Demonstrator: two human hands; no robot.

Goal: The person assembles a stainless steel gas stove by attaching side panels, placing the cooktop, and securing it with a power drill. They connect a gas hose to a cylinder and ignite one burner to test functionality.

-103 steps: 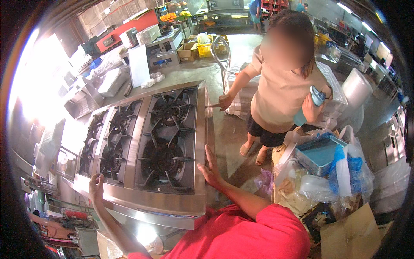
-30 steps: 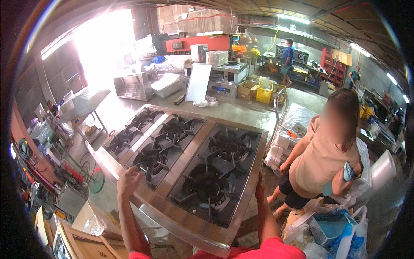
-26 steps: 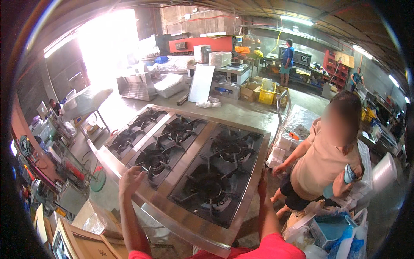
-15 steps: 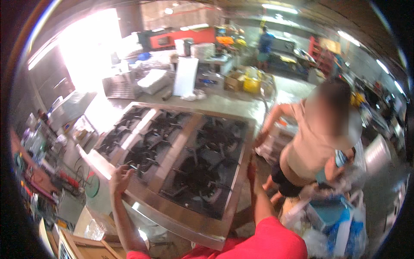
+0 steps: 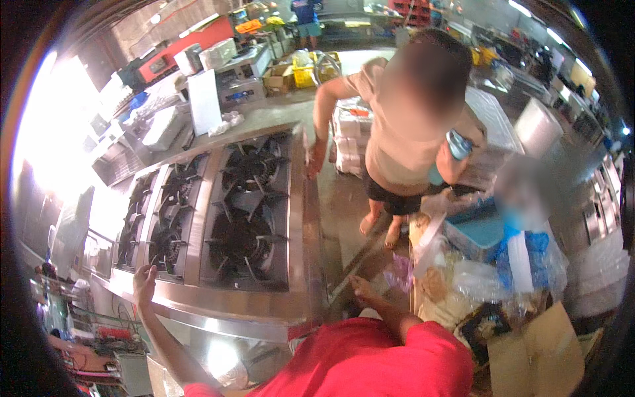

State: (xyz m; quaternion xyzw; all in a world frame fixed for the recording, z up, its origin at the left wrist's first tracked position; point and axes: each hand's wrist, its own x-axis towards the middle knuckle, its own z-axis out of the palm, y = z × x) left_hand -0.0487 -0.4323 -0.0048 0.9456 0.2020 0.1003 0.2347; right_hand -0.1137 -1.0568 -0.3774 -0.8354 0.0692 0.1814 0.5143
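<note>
A wide steel gas stove (image 5: 301, 264) with several black burners and grates stands in front of me, to the left. My left hand (image 5: 145, 286) is over its front edge, near the closest left burner (image 5: 167, 245). Its fingers point up and look apart, and I see nothing held. My right hand (image 5: 362, 289) hangs in the air off the stove's right side, above the floor. Its fingers are loosely bent but apart, with nothing visible in them. A person in a beige shirt (image 5: 397, 145) stands beyond, one hand (image 5: 315, 162) at the stove's right edge, the other holding a light blue item (image 5: 458, 144).
To the right, a blue tray (image 5: 476, 235), plastic bags and opened cardboard (image 5: 539, 351) are piled up. Wrapped stacks (image 5: 349, 135) stand behind the person. A white panel (image 5: 204, 102) and a yellow crate (image 5: 303, 73) are at the back. Another person (image 5: 306, 20) stands far off.
My view has swung right and down, so the stove sits further left. My right hand has come away from the stove's right edge. The left hand stays by its front edge.
</note>
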